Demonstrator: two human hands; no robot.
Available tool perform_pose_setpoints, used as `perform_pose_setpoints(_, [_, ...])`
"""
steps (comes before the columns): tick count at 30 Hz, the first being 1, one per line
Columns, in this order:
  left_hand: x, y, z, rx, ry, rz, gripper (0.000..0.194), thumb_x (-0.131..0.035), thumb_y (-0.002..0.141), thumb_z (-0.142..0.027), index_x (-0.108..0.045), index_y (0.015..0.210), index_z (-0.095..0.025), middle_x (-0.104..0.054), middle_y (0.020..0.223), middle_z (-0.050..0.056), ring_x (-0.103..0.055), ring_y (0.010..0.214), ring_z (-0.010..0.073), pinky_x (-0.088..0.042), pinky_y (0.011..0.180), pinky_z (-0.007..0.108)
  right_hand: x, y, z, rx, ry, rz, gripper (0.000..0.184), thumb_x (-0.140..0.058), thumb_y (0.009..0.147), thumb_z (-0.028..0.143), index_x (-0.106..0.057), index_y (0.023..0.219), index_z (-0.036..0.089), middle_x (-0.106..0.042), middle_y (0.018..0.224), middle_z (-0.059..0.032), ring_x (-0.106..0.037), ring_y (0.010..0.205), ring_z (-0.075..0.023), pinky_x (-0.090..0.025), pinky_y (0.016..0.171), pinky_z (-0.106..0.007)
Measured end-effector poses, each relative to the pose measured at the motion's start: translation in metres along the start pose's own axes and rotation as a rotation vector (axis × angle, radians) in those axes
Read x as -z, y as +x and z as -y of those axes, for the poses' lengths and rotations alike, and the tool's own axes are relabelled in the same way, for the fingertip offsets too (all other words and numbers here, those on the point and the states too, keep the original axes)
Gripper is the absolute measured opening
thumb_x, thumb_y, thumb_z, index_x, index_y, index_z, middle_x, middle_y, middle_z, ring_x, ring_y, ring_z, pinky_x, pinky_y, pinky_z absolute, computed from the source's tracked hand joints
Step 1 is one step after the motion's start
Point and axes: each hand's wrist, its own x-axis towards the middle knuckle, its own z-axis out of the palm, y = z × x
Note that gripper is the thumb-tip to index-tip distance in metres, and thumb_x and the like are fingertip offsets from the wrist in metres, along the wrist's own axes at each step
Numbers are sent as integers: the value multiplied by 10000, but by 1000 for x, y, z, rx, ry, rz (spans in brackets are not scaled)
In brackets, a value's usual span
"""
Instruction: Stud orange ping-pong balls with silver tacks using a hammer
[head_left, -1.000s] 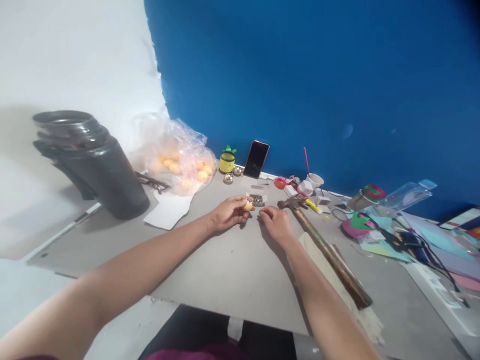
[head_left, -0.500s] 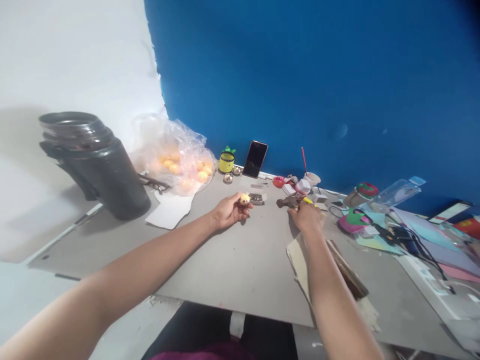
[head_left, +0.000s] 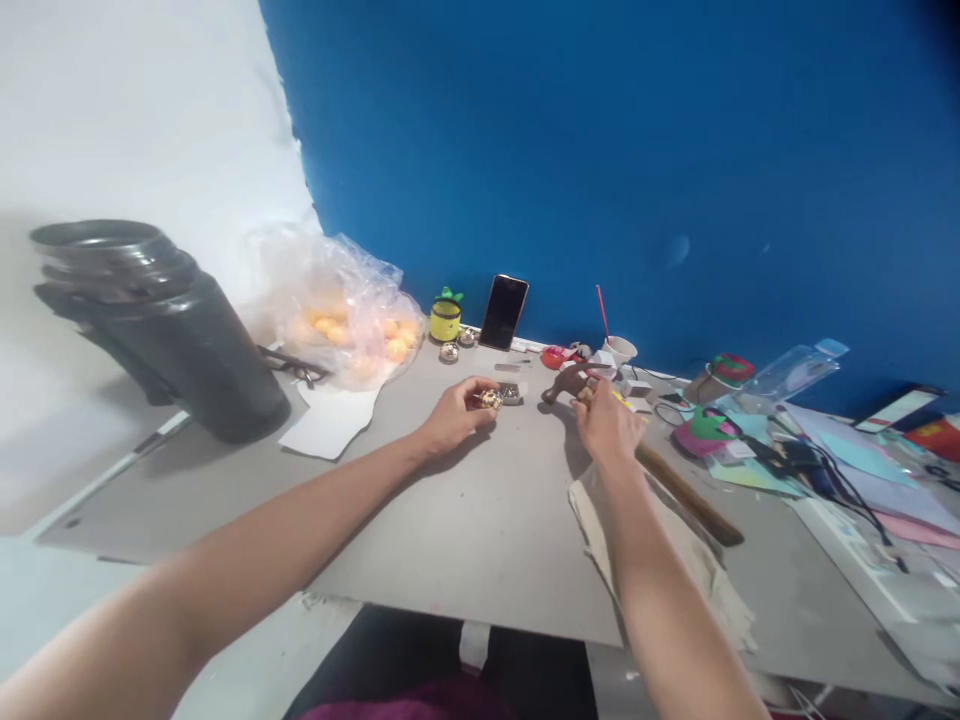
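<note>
My left hand [head_left: 454, 418] is closed on a small yellowish ball [head_left: 490, 399] studded with dark and shiny spots, gripping it between thumb and fingers. Just beyond the ball lies a small open box [head_left: 511, 391] of tiny metal pieces, too small to name. My right hand [head_left: 609, 425] wraps round the wooden handle of a claw hammer [head_left: 690, 495] near its head. The hammer's head is lifted a little off the table and points left, and the handle's end slants toward the lower right. A beige cloth [head_left: 675, 560] lies beneath my right forearm.
Two shiny studded balls [head_left: 449, 352] sit by a yellow pot [head_left: 445, 320] and a propped phone [head_left: 504, 312]. A large dark flask [head_left: 195, 340] and a bag of orange balls [head_left: 337, 320] stand left. Right are a paper cup [head_left: 619, 349], plastic bottle [head_left: 787, 380], cables and coloured papers.
My right hand moved right from beside the ball, took hold of the hammer and raised its head slightly. My left hand kept the ball and turned it, showing more studs.
</note>
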Motion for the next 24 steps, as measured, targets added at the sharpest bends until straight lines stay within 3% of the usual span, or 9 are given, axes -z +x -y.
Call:
perform_pose_setpoints(5, [-1, 0, 1, -95, 171, -63, 489, -766, 658, -158, -656, 1133, -187, -706, 1024, 54, -655, 885, 196, -539, 786, 336, 7, -16, 15, 169, 96, -180, 353, -575, 992, 379, -579, 1274, 167, -740, 959, -114, -678, 910, -277, -391, 732, -330])
perform_pose_setpoints(13, [-1, 2, 7, -84, 100, -4, 378, -735, 628, -168, -627, 990, -179, -685, 912, 20, -638, 839, 185, -495, 774, 324, -2, -37, 35, 508, 145, -365, 298, -598, 988, 342, -676, 1217, 168, -758, 908, -89, -657, 807, -222, -355, 684, -301])
perform_pose_setpoints(17, [-2, 2, 7, -80, 91, -30, 396, -748, 611, -154, -589, 972, -190, -675, 911, 7, -659, 876, 192, -505, 826, 332, -2, -38, 34, 497, 162, -498, 281, -592, 999, 344, -705, 1179, 160, -748, 884, -89, -659, 815, -221, -371, 706, -301])
perform_pose_setpoints(24, [-3, -1, 3, -58, 200, -19, 414, -718, 628, -156, -595, 1021, -194, -671, 912, 2, -638, 788, 173, -491, 711, 296, -5, -33, 31, 498, 175, -457, 273, -621, 981, 330, -720, 1181, 173, -741, 859, -75, -645, 783, -219, -360, 682, -302])
